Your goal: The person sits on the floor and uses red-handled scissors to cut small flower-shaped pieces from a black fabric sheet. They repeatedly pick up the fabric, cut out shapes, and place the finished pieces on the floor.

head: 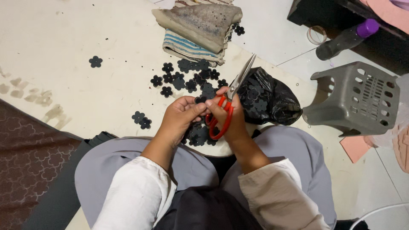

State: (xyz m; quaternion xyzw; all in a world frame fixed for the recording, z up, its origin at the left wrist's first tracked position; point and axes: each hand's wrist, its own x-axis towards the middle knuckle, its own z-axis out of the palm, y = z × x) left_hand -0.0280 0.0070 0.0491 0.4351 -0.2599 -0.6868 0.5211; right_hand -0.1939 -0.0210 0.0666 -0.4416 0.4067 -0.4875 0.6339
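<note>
Right hand [232, 117] closed through the red loop handles of a pair of scissors [230, 100]; steel blades nearly shut, pointing to upper right of frame. Left hand [183, 117] pinches a small dark flower-shaped cutout [200, 100] between thumb and fingertips, just left of the scissor pivot, at frame centre. Whether the blades touch the cutout cannot be told.

Flat, matte, dark cutouts with rounded petals lie scattered [187, 79] on the pale smooth floor [64, 38] above the hands; one lone flower [95, 61] at upper left, a pair [141, 120] left of the left hand. More sit under the hands.

Glossy crumpled black plastic bag [270, 100] right of the scissors, cutouts on top of it. Folded cloth with blue stripes [187, 44] at top centre, a stiff greyish sheet [204, 21] on it. Grey perforated plastic stool [355, 100] on its side at right. Dark bottle with purple cap [347, 38] upper right. Pink foam piece [355, 147] below the stool. Brown patterned mat [30, 162] lower left.
</note>
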